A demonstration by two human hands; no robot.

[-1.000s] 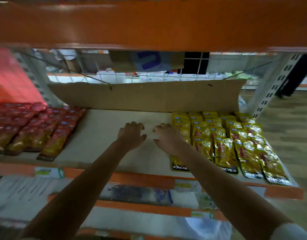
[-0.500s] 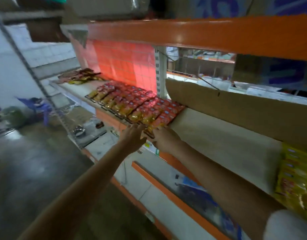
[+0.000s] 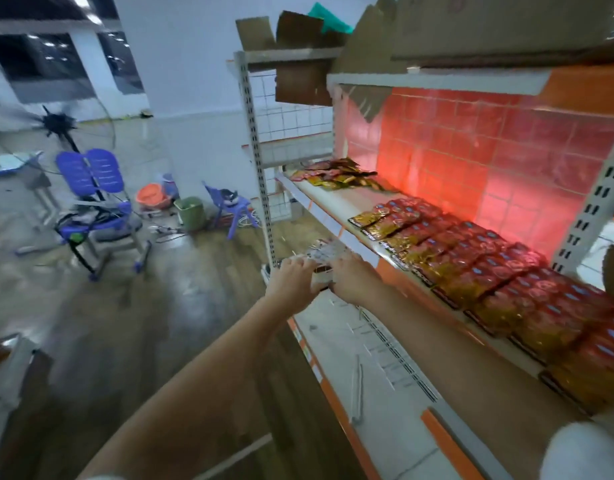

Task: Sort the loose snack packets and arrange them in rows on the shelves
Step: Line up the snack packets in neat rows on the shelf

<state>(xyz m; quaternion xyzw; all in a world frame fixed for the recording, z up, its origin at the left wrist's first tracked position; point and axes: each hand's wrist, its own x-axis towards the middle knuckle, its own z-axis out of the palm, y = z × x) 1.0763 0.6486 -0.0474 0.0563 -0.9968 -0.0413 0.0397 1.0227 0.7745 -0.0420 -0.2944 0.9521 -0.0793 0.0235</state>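
beside shelf end | both hands grip blurred packets | orientation unclear

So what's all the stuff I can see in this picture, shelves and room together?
Arranged packets: many, red and gold, in rows on the middle shelf.
Loose packets: a heap, red, gold and dark, at that shelf's far end.
Shelf rack: one, grey uprights, orange edges.
Cardboard: several brown pieces, top shelf.
Chairs: two purple, on the floor at left.
Fan: one, black, behind the bigger chair.
Basin: one, orange, on the floor.
Bucket: one, green, beside it.
Left hand and right hand: together on a blurred pale thing, lower shelf's end.
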